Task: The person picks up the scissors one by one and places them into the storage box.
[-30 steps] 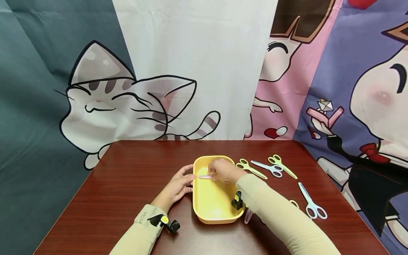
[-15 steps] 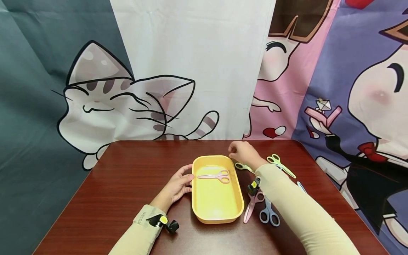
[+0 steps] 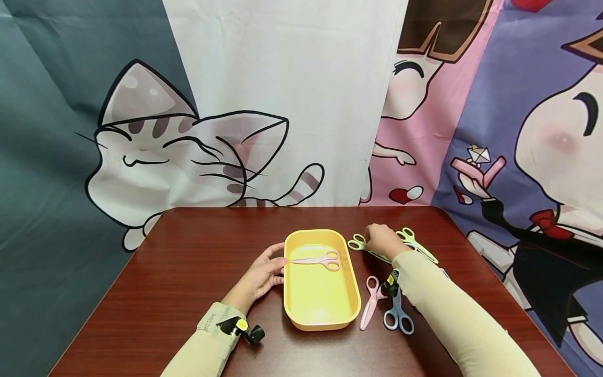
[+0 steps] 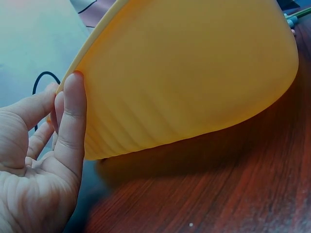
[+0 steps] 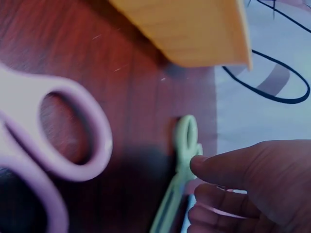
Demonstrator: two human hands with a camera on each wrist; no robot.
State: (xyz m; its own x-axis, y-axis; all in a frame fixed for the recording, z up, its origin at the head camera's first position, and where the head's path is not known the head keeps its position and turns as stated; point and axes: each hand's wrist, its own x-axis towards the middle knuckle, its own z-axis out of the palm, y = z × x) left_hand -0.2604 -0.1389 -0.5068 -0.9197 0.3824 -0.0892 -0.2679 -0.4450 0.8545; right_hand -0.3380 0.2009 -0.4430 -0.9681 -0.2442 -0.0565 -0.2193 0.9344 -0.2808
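Note:
Upright on the table stands a yellow plastic tray [image 3: 320, 299] holding pink scissors [image 3: 316, 259]. My left hand [image 3: 264, 273] grips its left side, thumb at the rim and fingers along the outer wall. My right hand [image 3: 383, 241] reaches down over green scissors [image 5: 182, 160] lying right of the tray. In the right wrist view the thumb tip overlaps their handle, and the bent fingers lie close beside them. Nothing shows between those fingers. The hand hides the middle of these scissors in the head view.
Another pair of pink scissors [image 3: 370, 309] and blue scissors [image 3: 397, 303] lie nearer, right of the tray. More green scissors [image 3: 426, 253] lie beyond my right wrist. My right sleeve [image 3: 452, 303] covers part of the right side. A cartoon curtain [image 3: 301, 104] hangs behind the table [image 3: 198, 262].
My right hand has let go of the pink scissors in the tray, lifted out to the right and come down over the green scissors. The left hand stays on the tray.

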